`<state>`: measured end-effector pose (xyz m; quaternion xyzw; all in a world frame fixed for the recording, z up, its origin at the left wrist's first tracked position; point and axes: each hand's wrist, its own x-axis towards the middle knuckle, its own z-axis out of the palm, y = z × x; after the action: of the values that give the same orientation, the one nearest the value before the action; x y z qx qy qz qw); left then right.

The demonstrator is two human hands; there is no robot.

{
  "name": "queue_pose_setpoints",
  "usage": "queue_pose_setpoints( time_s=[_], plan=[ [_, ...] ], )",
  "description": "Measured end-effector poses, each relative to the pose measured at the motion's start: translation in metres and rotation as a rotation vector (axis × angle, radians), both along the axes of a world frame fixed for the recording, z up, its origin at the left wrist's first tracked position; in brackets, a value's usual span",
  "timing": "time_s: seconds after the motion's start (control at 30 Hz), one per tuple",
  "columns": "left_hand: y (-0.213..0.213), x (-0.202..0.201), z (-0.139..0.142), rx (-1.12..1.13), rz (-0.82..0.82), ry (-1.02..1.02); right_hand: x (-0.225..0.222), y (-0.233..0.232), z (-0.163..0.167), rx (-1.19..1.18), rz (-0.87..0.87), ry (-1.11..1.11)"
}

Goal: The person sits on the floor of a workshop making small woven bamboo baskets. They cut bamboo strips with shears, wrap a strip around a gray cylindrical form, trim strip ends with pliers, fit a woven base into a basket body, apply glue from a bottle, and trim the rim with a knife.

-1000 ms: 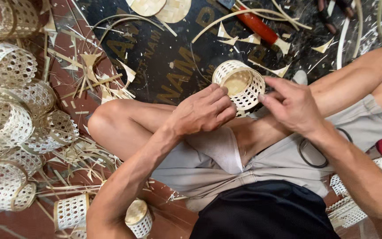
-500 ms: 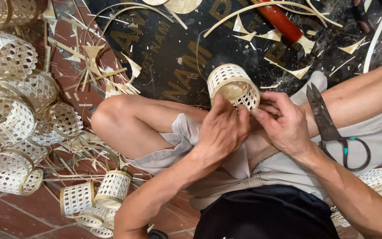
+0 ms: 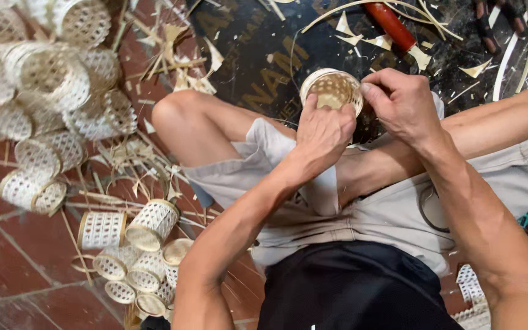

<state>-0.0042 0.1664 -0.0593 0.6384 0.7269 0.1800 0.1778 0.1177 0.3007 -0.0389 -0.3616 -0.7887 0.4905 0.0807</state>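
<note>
Both hands are on a small woven basket [image 3: 332, 90], held up in front of the knees over a dark mat [image 3: 258, 55]. The left hand [image 3: 322, 135] is curled closed against its near rim, and the right hand [image 3: 401, 101] pinches the rim on the right with closed fingers. A pile of finished woven baskets [image 3: 50, 91] sits on the red tile floor [image 3: 7, 263] off to the left, with a few more [image 3: 142, 244] near the left elbow and bamboo scraps [image 3: 172, 55] scattered around.

— Where's the basket [image 3: 332, 90] sitting?

— Above the knees, between both hands: left hand [image 3: 324, 135] on its near side, right hand [image 3: 403, 102] on its right rim.

— And under it?

— A mat [image 3: 258, 67] strewn with strips.

— The other baskets?

— Piled at far left [image 3: 44, 91], with a smaller cluster [image 3: 139, 250] beside the left elbow, on the tile floor [image 3: 13, 269].
</note>
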Motion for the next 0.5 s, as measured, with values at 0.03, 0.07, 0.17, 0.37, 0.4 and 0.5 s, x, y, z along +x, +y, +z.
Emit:
queue_pose_setpoints(
  time_s=[0.03, 0.07, 0.17, 0.37, 0.4, 0.5],
  plan=[
    [0.000, 0.001, -0.002, 0.018, 0.008, -0.007, -0.001, -0.003, 0.000, 0.137, 0.042, 0.017],
    [0.000, 0.001, -0.004, 0.037, 0.010, -0.017, -0.002, -0.006, 0.001, 0.275, 0.076, 0.031],
    [0.002, 0.002, -0.012, 0.004, 0.022, -0.021, -0.007, -0.003, 0.012, 0.366, 0.157, 0.049],
    [0.015, 0.010, -0.034, -0.027, 0.076, 0.054, -0.048, 0.047, 0.036, 0.646, 0.288, 0.054],
    [0.015, 0.011, -0.036, -0.032, 0.088, 0.040, -0.057, 0.052, 0.036, 0.808, 0.290, 0.011],
    [0.016, 0.014, -0.039, -0.030, 0.116, 0.047, -0.078, 0.059, 0.037, 0.949, 0.248, -0.060]
  ],
)
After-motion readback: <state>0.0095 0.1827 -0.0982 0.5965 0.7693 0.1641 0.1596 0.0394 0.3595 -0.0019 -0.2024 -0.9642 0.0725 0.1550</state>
